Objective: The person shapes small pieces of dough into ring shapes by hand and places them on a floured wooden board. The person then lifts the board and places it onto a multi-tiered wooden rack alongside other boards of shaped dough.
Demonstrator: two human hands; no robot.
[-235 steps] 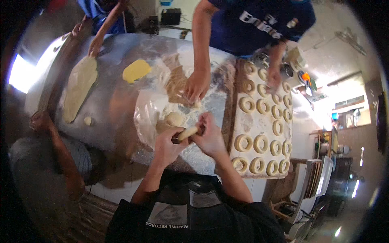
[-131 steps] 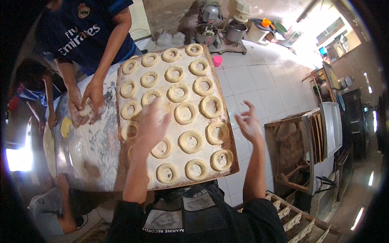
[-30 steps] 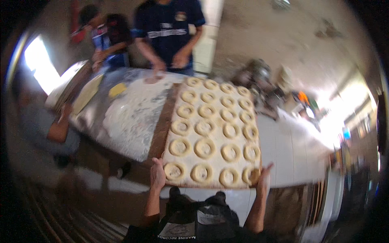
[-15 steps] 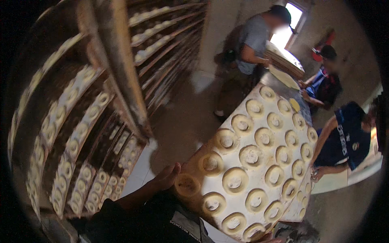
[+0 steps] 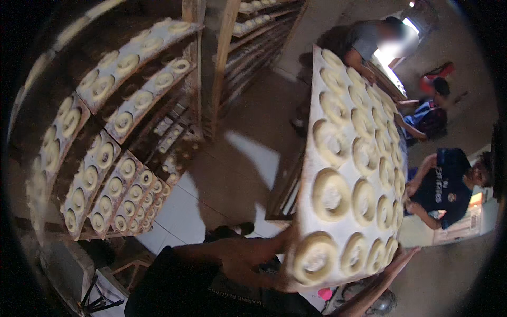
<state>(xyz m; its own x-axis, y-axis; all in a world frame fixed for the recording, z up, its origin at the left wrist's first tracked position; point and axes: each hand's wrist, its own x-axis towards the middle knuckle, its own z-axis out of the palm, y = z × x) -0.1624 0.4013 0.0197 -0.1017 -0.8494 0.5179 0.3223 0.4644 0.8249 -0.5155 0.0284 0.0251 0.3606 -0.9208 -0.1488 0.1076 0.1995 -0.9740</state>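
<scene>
Head cam: L hand (image 5: 264, 256) holds tray (image 5: 340, 226) at near-L edge; R hand (image 5: 400, 260) by near-R edge, finger closure can't tell. Tray tilted, R of rack (image 5: 224, 58); edge hold prob. keeps dough rings (image 5: 319, 193) untouched, I'd say.

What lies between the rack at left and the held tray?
In the head view, tiled floor, partly shadowed, shows between rack and tray, with a wooden frame near the tray; the left forearm crosses below.
</scene>
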